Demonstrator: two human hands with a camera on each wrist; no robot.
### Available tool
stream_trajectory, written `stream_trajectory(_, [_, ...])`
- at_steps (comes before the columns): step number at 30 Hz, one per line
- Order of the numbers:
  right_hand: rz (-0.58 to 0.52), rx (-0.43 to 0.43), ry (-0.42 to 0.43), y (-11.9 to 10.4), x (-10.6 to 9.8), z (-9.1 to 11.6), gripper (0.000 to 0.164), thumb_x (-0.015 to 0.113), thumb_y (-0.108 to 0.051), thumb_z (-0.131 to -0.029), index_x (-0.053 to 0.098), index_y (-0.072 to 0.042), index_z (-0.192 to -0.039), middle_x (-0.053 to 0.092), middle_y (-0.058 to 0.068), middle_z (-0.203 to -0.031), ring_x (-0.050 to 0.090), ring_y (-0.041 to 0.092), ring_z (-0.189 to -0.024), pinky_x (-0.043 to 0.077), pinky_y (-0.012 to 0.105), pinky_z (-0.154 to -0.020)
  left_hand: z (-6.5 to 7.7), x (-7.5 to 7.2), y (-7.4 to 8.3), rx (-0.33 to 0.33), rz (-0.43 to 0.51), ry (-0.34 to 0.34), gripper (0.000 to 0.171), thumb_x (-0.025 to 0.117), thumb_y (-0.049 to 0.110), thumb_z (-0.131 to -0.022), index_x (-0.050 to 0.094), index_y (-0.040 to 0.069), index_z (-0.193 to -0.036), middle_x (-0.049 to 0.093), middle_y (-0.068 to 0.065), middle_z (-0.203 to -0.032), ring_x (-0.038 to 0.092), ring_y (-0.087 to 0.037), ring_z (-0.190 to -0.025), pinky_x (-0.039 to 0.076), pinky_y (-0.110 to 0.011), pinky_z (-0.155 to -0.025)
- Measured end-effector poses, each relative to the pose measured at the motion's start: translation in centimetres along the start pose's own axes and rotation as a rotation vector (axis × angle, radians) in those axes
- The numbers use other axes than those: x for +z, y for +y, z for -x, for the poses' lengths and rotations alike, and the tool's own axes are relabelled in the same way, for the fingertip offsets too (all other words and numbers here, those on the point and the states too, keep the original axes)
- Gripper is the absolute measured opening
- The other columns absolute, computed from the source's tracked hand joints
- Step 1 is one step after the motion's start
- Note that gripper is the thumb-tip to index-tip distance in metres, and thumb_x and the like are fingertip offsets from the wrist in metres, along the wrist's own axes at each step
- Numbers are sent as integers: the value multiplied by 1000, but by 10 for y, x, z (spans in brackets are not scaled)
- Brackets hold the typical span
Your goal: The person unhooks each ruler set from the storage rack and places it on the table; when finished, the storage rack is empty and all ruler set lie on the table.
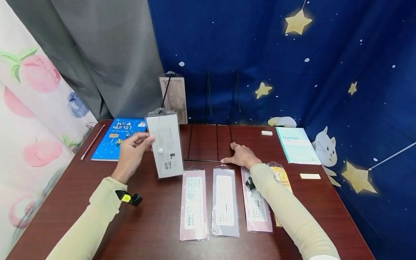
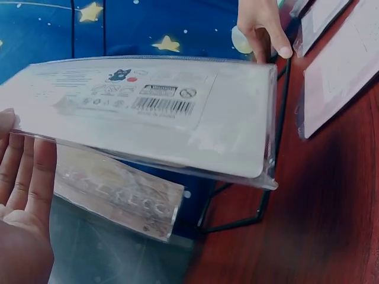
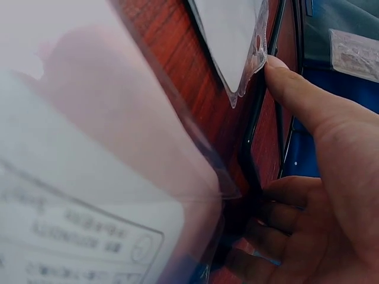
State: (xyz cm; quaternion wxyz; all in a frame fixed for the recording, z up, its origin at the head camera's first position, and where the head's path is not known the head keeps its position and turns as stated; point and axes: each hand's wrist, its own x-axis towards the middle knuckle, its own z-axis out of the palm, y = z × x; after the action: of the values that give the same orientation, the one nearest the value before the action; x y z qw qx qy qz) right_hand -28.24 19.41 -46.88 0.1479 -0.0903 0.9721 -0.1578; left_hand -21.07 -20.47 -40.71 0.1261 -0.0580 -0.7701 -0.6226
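My left hand pinches the left edge of a white-backed flat package in clear plastic, thumb in front and fingers behind. The package stands upright, its top tab at the front end of a black prong. Behind it on the same prong hangs a pinkish-brown package. Both belong with a black wire rack at the back of the table. My right hand rests at the rack's front right corner, thumb touching the front wire, fingers spread from it.
Before the rack lie a pink package, a lilac package, another pink package and a yellow package, partly under the right sleeve. A blue book and pencil lie left; a notebook and erasers right.
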Motion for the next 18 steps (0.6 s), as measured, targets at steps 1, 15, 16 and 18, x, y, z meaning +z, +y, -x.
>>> stream_trajectory(1, [0, -1, 1, 0, 0, 0, 107, 76, -64, -85, 31, -5, -163, 27, 14, -171, 30, 44, -156, 31, 54, -125, 2, -1, 2, 7, -3, 0, 34, 71, 33, -99, 72, 6, -120, 77, 17, -102, 74, -6, -82, 60, -18, -81])
stream_trajectory(15, [-7, -2, 1, 0, 0, 1, 107, 76, -64, -86, 30, -5, -163, 27, 14, -171, 31, 43, -155, 32, 53, -125, 22, -7, 16, 16, -38, -32, 33, 69, 29, -101, 70, 3, -122, 76, 19, -101, 74, -7, -78, 60, -18, -78])
stream_trajectory(16, [-8, -4, 1, 0, 0, 1, 107, 76, -64, -86, 30, -5, -163, 27, 15, -171, 31, 43, -155, 32, 53, -125, 25, -8, 17, 6, -46, -41, 34, 69, 30, -101, 70, 3, -122, 76, 19, -101, 75, -8, -78, 60, -18, -78])
stream_trajectory(18, [-12, -5, 8, 0, 0, 1, 107, 76, -63, -86, 30, -4, -163, 27, 15, -171, 32, 42, -155, 32, 53, -125, 30, -9, 16, -21, -66, -63, 37, 69, 33, -101, 70, 4, -123, 76, 19, -102, 76, -8, -79, 60, -18, -79])
